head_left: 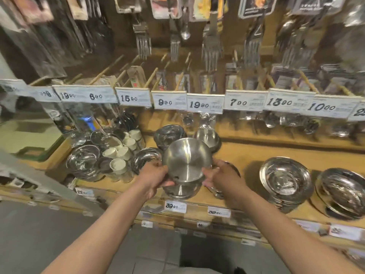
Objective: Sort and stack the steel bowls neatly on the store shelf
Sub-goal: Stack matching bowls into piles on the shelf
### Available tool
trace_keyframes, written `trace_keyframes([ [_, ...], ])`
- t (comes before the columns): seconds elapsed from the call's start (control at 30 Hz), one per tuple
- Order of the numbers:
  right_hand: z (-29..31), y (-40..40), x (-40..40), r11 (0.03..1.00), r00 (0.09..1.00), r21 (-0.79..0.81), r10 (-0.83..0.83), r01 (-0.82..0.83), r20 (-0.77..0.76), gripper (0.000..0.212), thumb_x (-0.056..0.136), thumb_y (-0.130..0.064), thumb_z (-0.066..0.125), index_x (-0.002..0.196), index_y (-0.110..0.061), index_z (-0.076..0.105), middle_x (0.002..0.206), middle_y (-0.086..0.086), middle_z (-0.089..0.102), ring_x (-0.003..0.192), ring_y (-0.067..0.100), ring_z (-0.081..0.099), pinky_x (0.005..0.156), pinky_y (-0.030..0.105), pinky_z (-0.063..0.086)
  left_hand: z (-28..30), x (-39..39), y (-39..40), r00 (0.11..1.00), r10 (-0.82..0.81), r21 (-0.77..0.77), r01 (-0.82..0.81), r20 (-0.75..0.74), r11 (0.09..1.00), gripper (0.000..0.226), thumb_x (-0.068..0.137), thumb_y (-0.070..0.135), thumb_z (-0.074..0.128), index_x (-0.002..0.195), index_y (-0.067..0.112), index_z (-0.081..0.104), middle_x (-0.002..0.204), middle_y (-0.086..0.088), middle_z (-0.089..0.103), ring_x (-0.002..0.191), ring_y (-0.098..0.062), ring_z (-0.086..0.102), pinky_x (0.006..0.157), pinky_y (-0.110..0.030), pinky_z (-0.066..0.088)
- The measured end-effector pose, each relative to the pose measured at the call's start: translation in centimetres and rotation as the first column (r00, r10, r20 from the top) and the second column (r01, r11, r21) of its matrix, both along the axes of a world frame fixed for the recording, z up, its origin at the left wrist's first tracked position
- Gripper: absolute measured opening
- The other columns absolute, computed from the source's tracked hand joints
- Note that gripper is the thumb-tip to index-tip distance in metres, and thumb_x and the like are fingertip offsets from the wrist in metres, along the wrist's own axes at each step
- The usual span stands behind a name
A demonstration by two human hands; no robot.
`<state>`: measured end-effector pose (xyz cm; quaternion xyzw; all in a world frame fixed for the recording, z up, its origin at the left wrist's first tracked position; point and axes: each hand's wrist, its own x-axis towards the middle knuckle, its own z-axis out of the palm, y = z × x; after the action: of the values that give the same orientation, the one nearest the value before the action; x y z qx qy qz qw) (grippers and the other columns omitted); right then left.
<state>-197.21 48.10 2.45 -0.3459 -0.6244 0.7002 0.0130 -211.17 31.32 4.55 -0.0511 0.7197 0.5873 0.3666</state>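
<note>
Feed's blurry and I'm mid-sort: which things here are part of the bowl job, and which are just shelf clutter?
Job:
held steel bowl, in left hand and right hand
bowl beneath
bowl stack at right
wooden shelf

Clutter:
white cups
hanging forks
price tags

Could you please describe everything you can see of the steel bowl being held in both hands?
The steel bowl is round, of brushed silvery metal, tilted so its inside faces the camera. The left hand grips its left rim and the right hand its right rim. It sits over another steel bowl on the wooden shelf.
</note>
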Motion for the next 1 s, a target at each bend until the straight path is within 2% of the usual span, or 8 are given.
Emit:
trace_keyframes([
  [0.13, -2.2, -2.9, -1.9, 0.996, 0.994, 0.013, -0.091, 0.090, 0.066, 0.023, 0.091, -0.009, 0.069, 0.104, -0.027, 0.064, 0.093, 0.000, 0.073, 0.078, 0.013, 0.076, 0.066, 0.020, 0.061, -2.2, -1.2, -2.1, 1.000, -0.012, -0.026, 0.013, 0.025, 1.000, 0.003, 0.095, -0.004, 0.060, 0.096, -0.005, 0.063, 0.082, -0.024, 0.070, 0.057, -0.027, 0.070, 0.049, -0.029, 0.061],
  [0.23, -3.2, -3.9, -2.6, 0.986, 0.978, 0.151, -0.094, 0.066, 0.186, 0.011, 0.091, -0.009, 0.065, 0.093, -0.019, 0.067, 0.091, 0.006, 0.076, 0.085, 0.022, 0.076, 0.084, 0.039, 0.063, -4.0, -2.5, -2.5, 0.998, -0.051, -0.135, 0.047, -0.026, 0.990, 0.016, 0.098, 0.001, 0.057, 0.084, -0.003, 0.064, 0.069, -0.015, 0.073, 0.058, -0.025, 0.073, 0.053, -0.031, 0.062],
  [0.3, -3.6, -4.3, -3.0, 0.974, 0.970, 0.226, -0.076, 0.022, 0.230, 0.007, 0.090, -0.012, 0.064, 0.090, -0.018, 0.067, 0.085, 0.005, 0.077, 0.083, 0.022, 0.076, 0.088, 0.044, 0.061, -5.4, -3.2, -2.7, 0.990, -0.099, -0.226, 0.075, -0.096, 0.971, 0.016, 0.096, 0.005, 0.060, 0.088, -0.004, 0.070, 0.079, -0.016, 0.076, 0.076, -0.031, 0.076, 0.073, -0.042, 0.064],
  [0.43, -4.3, -5.1, -3.2, 0.902, 0.951, 0.428, -0.078, -0.060, 0.298, 0.005, 0.090, -0.016, 0.061, 0.094, -0.017, 0.065, 0.068, -0.011, 0.064, 0.061, 0.005, 0.059, 0.048, 0.020, 0.042, -7.1, -3.1, -3.0, 0.991, -0.107, -0.234, 0.085, -0.079, 0.969, 0.013, 0.092, 0.011, 0.067, 0.086, 0.002, 0.073, 0.082, -0.018, 0.077, 0.081, -0.035, 0.076, 0.084, -0.049, 0.061],
  [0.5, -4.7, -5.7, -3.3, 0.860, 0.955, 0.507, -0.103, -0.055, 0.279, 0.013, 0.092, -0.013, 0.059, 0.103, -0.013, 0.066, 0.068, -0.009, 0.058, 0.059, 0.007, 0.053, 0.044, 0.013, 0.032, -7.8, -2.7, -2.9, 0.996, -0.079, -0.210, 0.066, -0.051, 0.975, 0.010, 0.092, 0.012, 0.068, 0.090, 0.003, 0.071, 0.085, -0.018, 0.077, 0.079, -0.033, 0.076, 0.081, -0.047, 0.062],
  [0.6, -4.7, -6.2, -3.5, 0.828, 0.945, 0.561, -0.174, -0.012, 0.278, 0.019, 0.093, -0.010, 0.059, 0.109, -0.002, 0.067, 0.076, 0.001, 0.063, 0.071, 0.023, 0.060, 0.058, 0.019, 0.038, -8.8, -2.7, -2.5, 0.997, -0.060, -0.210, 0.049, -0.047, 0.977, 0.008, 0.093, 0.010, 0.067, 0.094, 0.002, 0.070, 0.071, -0.012, 0.074, 0.067, -0.027, 0.071, 0.079, -0.047, 0.063],
  [0.77, -4.4, -7.5, -3.9, 0.859, 0.937, 0.511, -0.155, -0.030, 0.315, 0.052, 0.095, -0.013, 0.059, 0.145, -0.005, 0.045, 0.116, 0.018, 0.070, 0.109, 0.038, 0.065, 0.080, 0.031, 0.047, -9.4, -2.9, -2.1, 0.999, -0.048, -0.198, 0.046, -0.009, 0.979, 0.014, 0.092, 0.011, 0.070, 0.104, 0.006, 0.063, 0.075, -0.011, 0.075, 0.056, -0.017, 0.072, 0.051, -0.026, 0.058],
  [1.0, -4.4, -8.5, -3.5, 0.853, 0.923, 0.522, -0.209, 0.011, 0.323, 0.054, 0.093, -0.017, 0.067, 0.140, -0.004, 0.044, 0.129, 0.018, 0.063, 0.119, 0.037, 0.061, 0.091, 0.033, 0.046, -9.8, -3.0, -1.7, 0.992, -0.128, -0.195, 0.123, -0.012, 0.973, 0.026, 0.088, -0.003, 0.067, 0.108, 0.005, 0.053, 0.097, -0.018, 0.067, 0.063, -0.018, 0.075, 0.058, -0.024, 0.059],
])
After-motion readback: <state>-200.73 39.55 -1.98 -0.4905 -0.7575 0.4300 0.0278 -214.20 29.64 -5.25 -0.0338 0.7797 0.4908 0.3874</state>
